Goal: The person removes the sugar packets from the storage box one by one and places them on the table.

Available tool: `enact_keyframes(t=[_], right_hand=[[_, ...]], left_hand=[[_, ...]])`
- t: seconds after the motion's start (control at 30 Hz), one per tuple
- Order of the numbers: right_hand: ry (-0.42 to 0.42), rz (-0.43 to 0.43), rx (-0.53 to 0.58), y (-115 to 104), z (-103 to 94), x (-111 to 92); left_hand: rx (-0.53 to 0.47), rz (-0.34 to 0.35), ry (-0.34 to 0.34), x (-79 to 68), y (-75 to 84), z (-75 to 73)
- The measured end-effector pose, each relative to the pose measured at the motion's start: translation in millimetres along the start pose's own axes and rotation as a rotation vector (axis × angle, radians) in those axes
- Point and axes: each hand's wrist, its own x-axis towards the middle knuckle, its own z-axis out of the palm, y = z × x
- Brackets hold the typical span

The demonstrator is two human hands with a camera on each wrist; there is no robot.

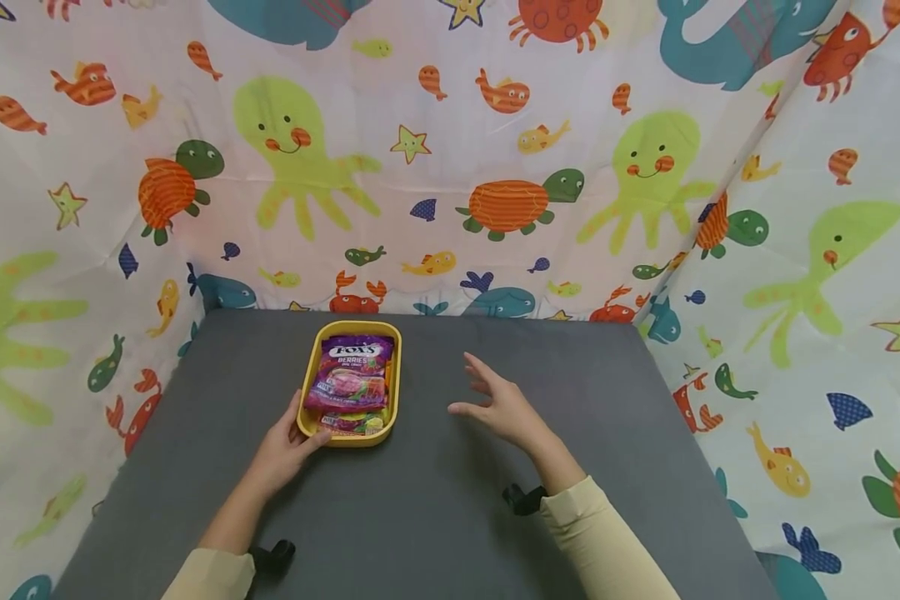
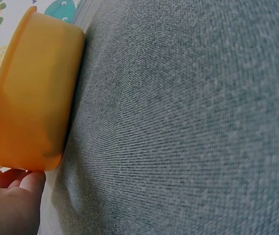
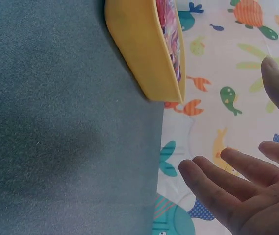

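Presently, in the head view, I take the yellow tub (image 1: 397, 375) as my landmark; it sits at the back of the grey tabletop (image 1: 435, 517). The left hand (image 1: 281, 454) grips its near-left corner. Inside the tub, a purple FOX'S Berries candy bag (image 1: 348, 367) overlaps another candy packet (image 1: 352, 423) at its near end. The right hand (image 1: 506, 412) hovers to the tub's right, apart from it. With only one corner held, I judge that a hard pull or lift could swivel or tip the tub and slide the bag over its rim.

From the left wrist, I see thumb and fingers pinching the tub's corner. I cannot tell whether its base lies fully flat, so a slight tilt could escape me.

From the right wrist, the fingers (image 3: 213, 188) are spread away from the thumb, holding nothing, and the tub's right wall has no support. A careless sweep there could knock it, or a push from its near end shove it against the sea-creature curtain (image 3: 210, 127) behind.
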Motion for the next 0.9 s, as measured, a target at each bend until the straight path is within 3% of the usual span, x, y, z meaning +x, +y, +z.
enact_keyframes(t=[0.33, 0.9], right_hand=[[-0.029, -0.008, 0.004, -0.9, 6.4, 5.8], [-0.050, -0.010, 0.033, -17.0, 21.9, 26.0]], left_hand=[[0.004, 0.018, 0.008, -3.6, -7.0, 4.5], [-0.025, 0.035, -0.013, -1.3, 0.6, -2.3]])
